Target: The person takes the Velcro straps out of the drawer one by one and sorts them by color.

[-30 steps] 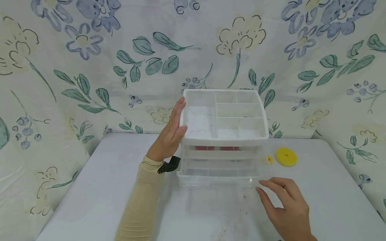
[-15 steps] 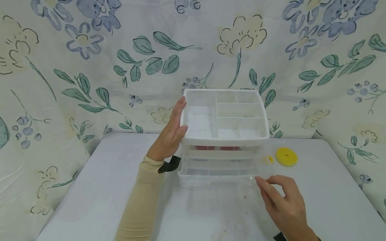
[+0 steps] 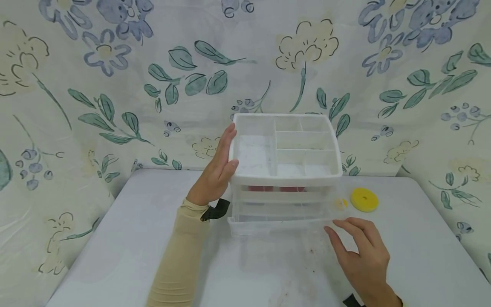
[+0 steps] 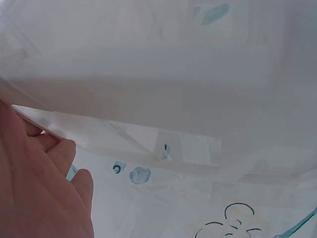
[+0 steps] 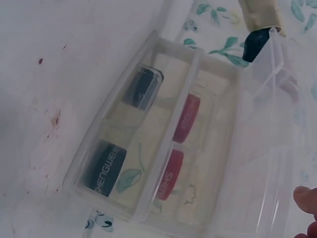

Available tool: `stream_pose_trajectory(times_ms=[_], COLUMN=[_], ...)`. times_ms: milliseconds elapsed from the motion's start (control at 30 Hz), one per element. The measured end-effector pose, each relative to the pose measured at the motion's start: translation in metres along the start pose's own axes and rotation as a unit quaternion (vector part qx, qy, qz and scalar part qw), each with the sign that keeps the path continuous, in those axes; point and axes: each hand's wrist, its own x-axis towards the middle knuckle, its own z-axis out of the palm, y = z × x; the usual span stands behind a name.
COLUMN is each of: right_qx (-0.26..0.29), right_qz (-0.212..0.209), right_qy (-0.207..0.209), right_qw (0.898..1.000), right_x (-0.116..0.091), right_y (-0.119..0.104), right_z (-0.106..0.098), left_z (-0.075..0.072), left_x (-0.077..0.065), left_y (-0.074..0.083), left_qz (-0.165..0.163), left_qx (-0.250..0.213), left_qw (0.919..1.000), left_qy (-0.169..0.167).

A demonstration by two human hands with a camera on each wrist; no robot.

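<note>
A plastic drawer organizer (image 3: 285,179) stands on the table, with a white divided tray (image 3: 255,155) on top and clear drawers beneath. My left hand (image 3: 212,175) holds its left side, fingers up along the tray's edge; part of that hand shows in the left wrist view. The bottom drawer (image 3: 278,228) sticks out a little at the front. At its right front corner is my right hand (image 3: 364,251), thumb and index finger apart; whether they touch the drawer I cannot tell. The right wrist view shows dark (image 5: 109,168) and red (image 5: 185,119) lettered pieces through clear plastic.
A yellow disc (image 3: 364,199) lies right of the organizer, with a smaller yellow piece (image 3: 341,204) beside it, partly behind clear plastic. Small reddish specks (image 3: 311,251) dot the white table (image 3: 245,281) in front. A floral cloth (image 3: 245,72) hangs behind.
The bottom drawer has slid slightly inward. My right thumb and index finger came together at its corner, then spread apart again. My left hand has stayed in place.
</note>
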Motion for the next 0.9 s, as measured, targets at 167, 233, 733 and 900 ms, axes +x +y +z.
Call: stream_pose_trajectory(times_ms=[167, 233, 733, 900], right_qx=[0.008, 0.007, 0.033, 0.038], right_qz=[0.021, 0.029, 0.005, -0.016], right_qy=[0.013, 0.005, -0.017, -0.007], right_qw=[1.0, 1.0, 0.999, 0.999], right_x=[0.0, 0.001, 0.005, 0.007], right_y=[-0.001, -0.002, -0.008, -0.011], right_z=[0.005, 0.006, 0.025, 0.032], left_z=[0.0, 0.0, 0.0, 0.0], left_x=[-0.001, -0.001, 0.0, 0.0], left_y=[0.0, 0.0, 0.0, 0.0], left_qz=[-0.004, -0.006, -0.008, -0.008], left_qx=[-0.001, -0.001, -0.002, -0.003], left_qw=[1.0, 1.0, 1.0, 1.0], left_qy=[0.0, 0.0, 0.0, -0.001])
